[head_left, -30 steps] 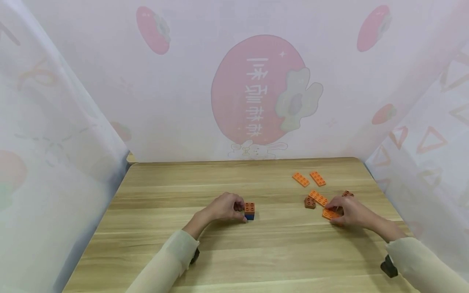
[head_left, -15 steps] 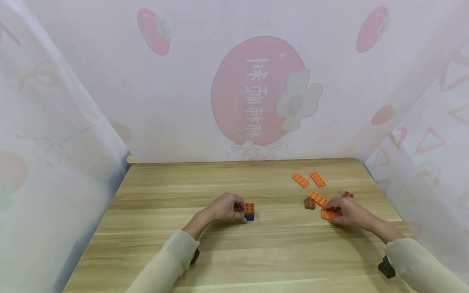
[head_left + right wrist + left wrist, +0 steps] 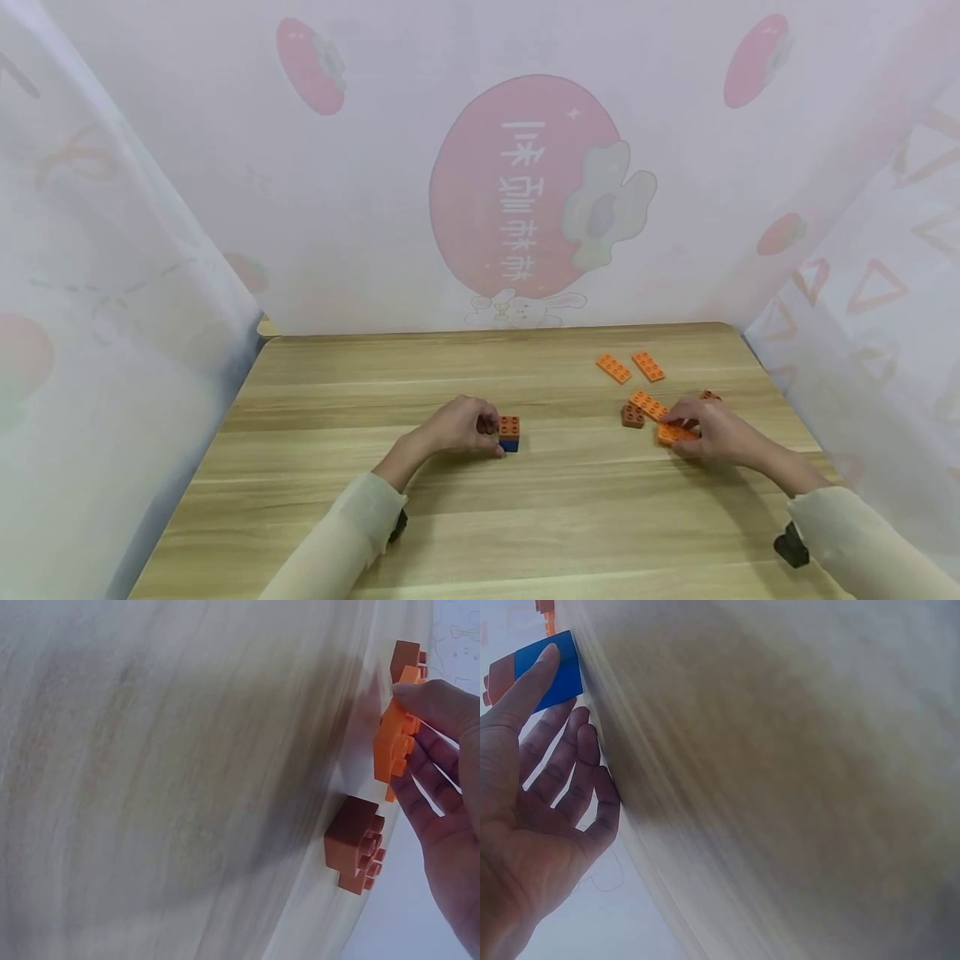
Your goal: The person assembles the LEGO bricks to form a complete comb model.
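Observation:
My left hand (image 3: 461, 423) pinches a two-tone stack of building bricks at its left side. The stack has a blue brick (image 3: 559, 671) below and a reddish-brown brick (image 3: 509, 427) on top; it stands upright on the table. In the left wrist view the thumb lies across the blue brick, and the other fingers are partly behind it. Farther right, my right hand (image 3: 716, 429) holds an orange brick (image 3: 394, 742) between thumb and fingers, low at the tabletop. Part of that brick is hidden by the hand in the head view.
Two flat orange bricks (image 3: 632, 367) lie toward the table's back right. Another flat orange brick (image 3: 648, 405) and a brown brick (image 3: 633, 416) sit beside the right hand. More brown bricks (image 3: 349, 836) stand near its fingers. White printed curtains (image 3: 375, 208) enclose the wooden table (image 3: 450, 517).
My right hand has shifted slightly left with the orange brick between its fingers. The left hand and its stack stay in place.

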`<act>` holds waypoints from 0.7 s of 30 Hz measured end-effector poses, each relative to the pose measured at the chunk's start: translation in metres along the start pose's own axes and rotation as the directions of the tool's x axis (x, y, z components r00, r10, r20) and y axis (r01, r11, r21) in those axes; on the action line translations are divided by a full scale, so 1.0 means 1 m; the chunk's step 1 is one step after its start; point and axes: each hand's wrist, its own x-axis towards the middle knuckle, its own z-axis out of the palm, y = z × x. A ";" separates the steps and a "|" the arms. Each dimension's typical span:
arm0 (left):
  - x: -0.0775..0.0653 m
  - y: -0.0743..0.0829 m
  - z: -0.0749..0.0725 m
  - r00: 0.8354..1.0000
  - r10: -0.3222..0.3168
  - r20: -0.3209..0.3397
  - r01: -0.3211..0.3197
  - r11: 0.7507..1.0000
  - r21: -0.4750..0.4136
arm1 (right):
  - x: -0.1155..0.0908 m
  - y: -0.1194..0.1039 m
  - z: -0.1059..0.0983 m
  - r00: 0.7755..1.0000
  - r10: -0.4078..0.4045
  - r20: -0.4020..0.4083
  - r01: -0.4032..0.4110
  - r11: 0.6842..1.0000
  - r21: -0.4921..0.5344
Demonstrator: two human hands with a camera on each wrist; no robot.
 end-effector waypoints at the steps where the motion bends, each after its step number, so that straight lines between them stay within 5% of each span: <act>1: 0.000 0.000 0.000 1.000 0.001 -0.001 -0.001 1.000 0.000 | 0.001 -0.001 0.000 1.000 -0.004 -0.009 0.004 1.000 0.004; 21: 0.000 -0.001 0.002 1.000 0.007 -0.013 -0.007 1.000 0.004 | 0.028 -0.026 -0.007 0.998 -0.037 -0.053 0.032 0.996 -0.082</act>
